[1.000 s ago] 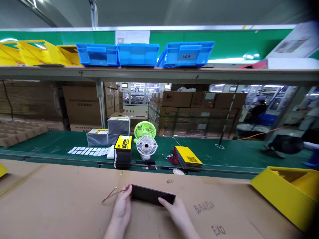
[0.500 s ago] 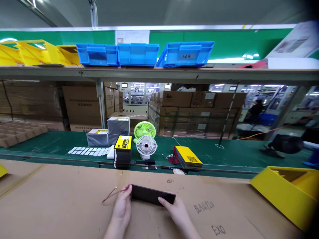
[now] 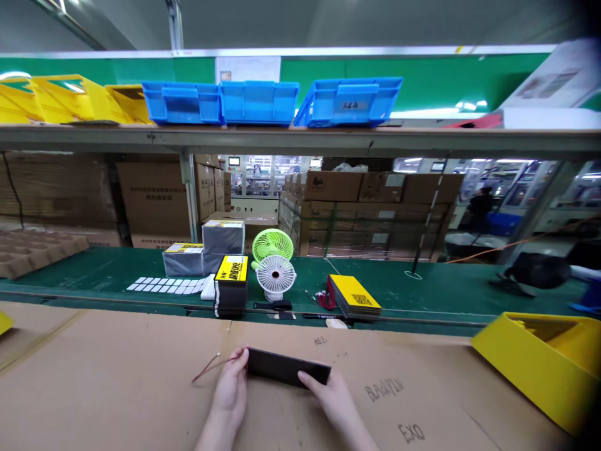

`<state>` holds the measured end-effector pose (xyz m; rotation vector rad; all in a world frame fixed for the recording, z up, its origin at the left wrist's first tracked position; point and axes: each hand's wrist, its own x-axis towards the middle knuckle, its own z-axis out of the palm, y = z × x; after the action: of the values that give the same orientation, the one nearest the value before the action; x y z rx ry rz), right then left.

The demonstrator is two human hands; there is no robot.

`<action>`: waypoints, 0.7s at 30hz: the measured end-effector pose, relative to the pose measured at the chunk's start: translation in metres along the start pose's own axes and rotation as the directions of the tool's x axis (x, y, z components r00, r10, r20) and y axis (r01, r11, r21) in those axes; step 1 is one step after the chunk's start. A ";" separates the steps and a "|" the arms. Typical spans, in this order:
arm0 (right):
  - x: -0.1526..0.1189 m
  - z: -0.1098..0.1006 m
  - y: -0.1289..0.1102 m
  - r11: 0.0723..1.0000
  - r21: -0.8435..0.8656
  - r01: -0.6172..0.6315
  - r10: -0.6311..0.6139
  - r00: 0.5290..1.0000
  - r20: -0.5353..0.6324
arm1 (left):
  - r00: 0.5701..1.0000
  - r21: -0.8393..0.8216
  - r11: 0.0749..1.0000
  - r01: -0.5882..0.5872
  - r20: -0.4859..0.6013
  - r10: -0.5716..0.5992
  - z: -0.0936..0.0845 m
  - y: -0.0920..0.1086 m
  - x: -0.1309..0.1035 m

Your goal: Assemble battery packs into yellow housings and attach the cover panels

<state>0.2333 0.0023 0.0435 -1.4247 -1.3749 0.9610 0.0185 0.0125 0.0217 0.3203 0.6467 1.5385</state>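
Observation:
Both hands hold a flat black rectangular pack point(image 3: 287, 366) over the cardboard, its dark broad side turned up. My left hand point(image 3: 231, 385) is closed on its left end, thumb at the upper corner. From that end a thin red-and-dark wire lead point(image 3: 206, 368) with a small pale tip runs out to the left. My right hand point(image 3: 328, 394) grips the right end, its thumb on the near edge and the other fingers hidden behind and beneath. Beyond the hands, a stack of flat yellow-topped packs point(image 3: 355, 294) has red wires point(image 3: 327, 297) at its left side.
Brown cardboard point(image 3: 117, 376) covers the near surface. On the green bench point(image 3: 446, 294) stand a white fan point(image 3: 275, 277), a green fan point(image 3: 272, 241), a black stack with a yellow top point(image 3: 231, 291) and white labels point(image 3: 162, 285). A yellow bin point(image 3: 530, 369) is at right; blue bins point(image 3: 260, 103) line the shelf.

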 end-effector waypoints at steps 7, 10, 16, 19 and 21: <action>0.002 0.000 0.008 1.000 0.004 0.006 -0.006 1.000 0.024 | 1.000 -0.008 1.000 0.003 -0.007 -0.003 0.000 0.000 0.000; 0.002 0.001 0.006 1.000 0.009 0.007 -0.007 1.000 0.023 | 1.000 -0.014 1.000 0.002 -0.015 -0.002 0.000 0.000 0.000; -0.001 0.000 -0.001 0.999 0.040 0.019 -0.020 1.000 0.021 | 1.000 -0.015 1.000 0.004 -0.027 -0.004 0.002 0.001 0.000; -0.002 0.000 -0.002 0.999 0.038 0.010 -0.011 1.000 0.016 | 1.000 -0.012 1.000 0.005 -0.022 -0.005 0.002 0.001 -0.001; -0.002 0.000 -0.002 0.999 0.032 0.003 -0.004 1.000 0.017 | 1.000 -0.010 1.000 0.005 -0.018 -0.005 0.002 0.001 -0.001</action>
<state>0.2326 -0.0001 0.0452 -1.3925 -1.3683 0.9909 0.0187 0.0123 0.0237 0.2976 0.6527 1.5410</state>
